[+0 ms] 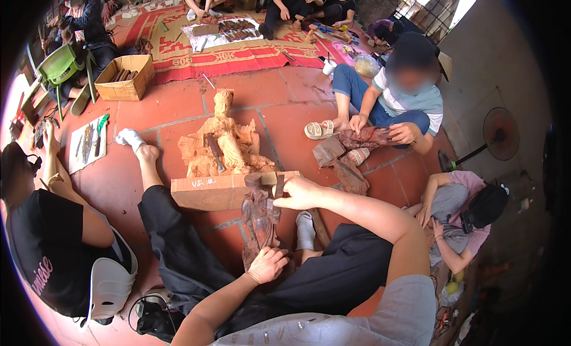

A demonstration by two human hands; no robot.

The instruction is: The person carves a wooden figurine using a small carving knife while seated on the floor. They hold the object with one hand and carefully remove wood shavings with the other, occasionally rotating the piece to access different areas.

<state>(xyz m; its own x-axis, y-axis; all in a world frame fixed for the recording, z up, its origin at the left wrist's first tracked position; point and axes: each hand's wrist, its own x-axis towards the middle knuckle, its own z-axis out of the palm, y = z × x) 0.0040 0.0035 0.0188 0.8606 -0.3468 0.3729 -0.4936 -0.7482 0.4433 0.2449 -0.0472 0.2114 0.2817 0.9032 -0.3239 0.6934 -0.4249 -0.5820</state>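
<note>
A dark reddish-brown carved wooden figure [260, 218] stands upright between my legs. My left hand [267, 266] is closed around its lower part, fingers curled over the base. Beside the figure's upper part, my right hand [299, 193] pinches a narrow dark strip [279, 185], whose exact kind I cannot make out. Just beyond is a larger, pale orange wood carving [232, 138] of a robed figure, on a thick wooden block [205, 194]. A dark-handled tool [215, 152] leans against the pale carving.
At right, a person in jeans holds another dark carving [369, 136] above wood blocks [351, 173]. A standing fan [499, 135] is farther right. Left are a board with knives [88, 145], a seated person [53, 239] and a cardboard box [125, 78]. A red-yellow mat [196, 63] lies beyond.
</note>
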